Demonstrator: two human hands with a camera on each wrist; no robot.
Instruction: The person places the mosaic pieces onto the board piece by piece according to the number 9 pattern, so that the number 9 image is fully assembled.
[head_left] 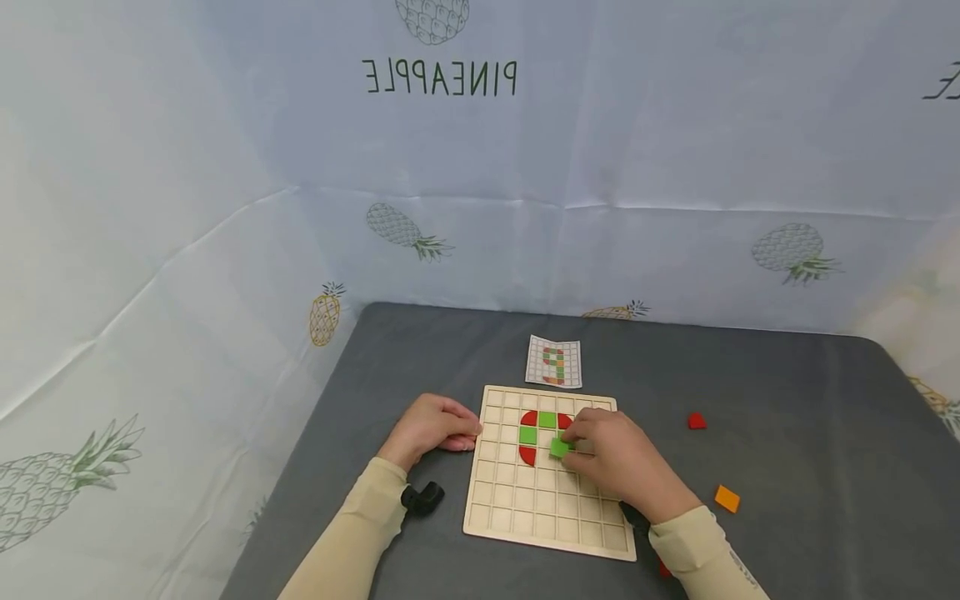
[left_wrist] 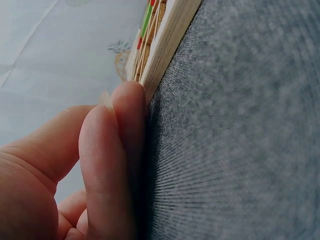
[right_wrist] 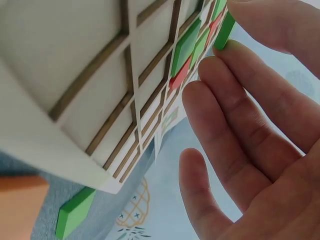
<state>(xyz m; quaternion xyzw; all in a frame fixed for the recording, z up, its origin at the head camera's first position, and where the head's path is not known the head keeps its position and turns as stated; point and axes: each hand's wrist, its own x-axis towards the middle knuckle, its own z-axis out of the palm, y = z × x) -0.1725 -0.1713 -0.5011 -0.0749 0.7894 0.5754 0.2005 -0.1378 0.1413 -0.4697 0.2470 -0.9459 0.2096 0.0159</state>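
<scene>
A pale wooden grid board (head_left: 517,525) lies on the table. Red quarter-round tiles (head_left: 527,456) and green square tiles (head_left: 528,435) sit in its cells. Over the middle of the board my right hand (head_left: 618,454) pinches a green square tile (head_left: 559,448) between thumb and index finger; its remaining fingers extend past the tile in the right wrist view. My left hand (head_left: 438,425) rests on the table at the board's left side. In the left wrist view its thumb and fingers lie together, with one fingertip (left_wrist: 131,92) touching the board's edge.
Behind the board lies a pattern card (head_left: 553,362) showing a coloured grid figure. To the right are a red tile (head_left: 697,421) and an orange square tile (head_left: 727,498). Another red tile (head_left: 664,570) is partly hidden by the right sleeve. A loose green tile (right_wrist: 75,212) lies off the board.
</scene>
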